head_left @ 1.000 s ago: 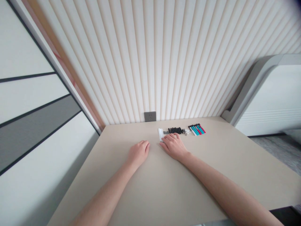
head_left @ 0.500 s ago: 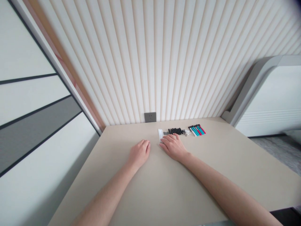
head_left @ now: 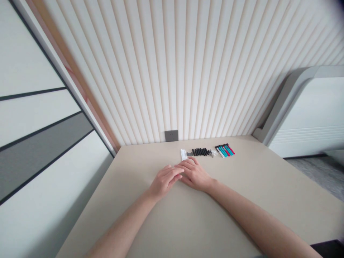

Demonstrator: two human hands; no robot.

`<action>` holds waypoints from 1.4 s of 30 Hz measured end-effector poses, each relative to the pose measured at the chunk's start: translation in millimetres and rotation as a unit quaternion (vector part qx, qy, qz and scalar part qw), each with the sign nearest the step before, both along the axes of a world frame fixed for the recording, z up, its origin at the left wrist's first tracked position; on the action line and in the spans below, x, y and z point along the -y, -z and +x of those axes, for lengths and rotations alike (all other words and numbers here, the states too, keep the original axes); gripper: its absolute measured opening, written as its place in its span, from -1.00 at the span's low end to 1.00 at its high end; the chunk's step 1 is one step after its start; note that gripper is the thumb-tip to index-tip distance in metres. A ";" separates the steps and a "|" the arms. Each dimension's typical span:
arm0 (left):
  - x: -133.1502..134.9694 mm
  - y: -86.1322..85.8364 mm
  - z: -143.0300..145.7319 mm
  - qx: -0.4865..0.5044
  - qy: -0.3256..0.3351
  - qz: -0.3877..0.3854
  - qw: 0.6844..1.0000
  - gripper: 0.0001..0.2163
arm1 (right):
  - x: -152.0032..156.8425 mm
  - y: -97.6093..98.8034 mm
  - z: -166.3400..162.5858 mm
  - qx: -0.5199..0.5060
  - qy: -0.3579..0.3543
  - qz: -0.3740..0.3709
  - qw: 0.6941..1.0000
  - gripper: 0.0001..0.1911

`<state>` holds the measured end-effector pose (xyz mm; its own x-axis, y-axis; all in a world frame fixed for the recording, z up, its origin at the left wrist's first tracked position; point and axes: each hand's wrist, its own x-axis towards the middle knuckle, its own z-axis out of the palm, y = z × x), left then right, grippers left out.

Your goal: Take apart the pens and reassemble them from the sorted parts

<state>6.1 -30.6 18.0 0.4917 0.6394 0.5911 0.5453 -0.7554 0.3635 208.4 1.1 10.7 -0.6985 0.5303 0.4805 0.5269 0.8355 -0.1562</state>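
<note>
My left hand [head_left: 164, 181] and my right hand [head_left: 195, 175] meet above the tan table, fingertips touching or overlapping. Both are closed, with fingers bent inward; whatever lies between them is hidden. Just beyond my right hand is a row of thin white sticks [head_left: 183, 154], partly behind its fingers. Beside them lie small grey pieces [head_left: 190, 154], then a row of short black tubes [head_left: 200, 152]. Further right come a little heap of small clear and grey parts [head_left: 213, 153] and a row of pens or pen barrels [head_left: 225, 150] in white, teal, blue and red with black ends.
The tan table [head_left: 150, 233] meets a ribbed cream wall [head_left: 161, 71] with a dark socket [head_left: 171, 135] low on it. A white and grey panelled cabinet [head_left: 40, 161] stands on the left. At the right is a pale grey headboard-like panel [head_left: 314, 107].
My left hand has moved right and reached my right hand. My right hand has drawn back slightly toward me, off the white sticks and black tubes, so more of them shows.
</note>
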 end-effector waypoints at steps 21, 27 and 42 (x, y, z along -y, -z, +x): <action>-18.9 11.6 -6.2 -0.072 -0.118 -0.117 0.983 -0.75 | -16.3 15.2 9.4 -0.254 0.130 -0.132 0.949 -0.75; -17.0 9.1 -5.7 -0.123 -0.128 -0.125 0.976 -0.76 | -12.9 11.0 8.4 -0.260 0.081 -0.095 0.958 -0.77; -17.2 12.4 -5.6 -0.139 -0.095 -0.091 0.982 -0.89 | -8.4 7.1 6.0 -0.239 0.042 -0.088 0.966 -0.80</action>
<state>0.6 -13.4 5.6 0.4801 0.8172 0.3189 0.7666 -0.5676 0.3004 214.3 9.6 3.6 -0.3703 0.6786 0.6344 0.4237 0.7311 -0.5348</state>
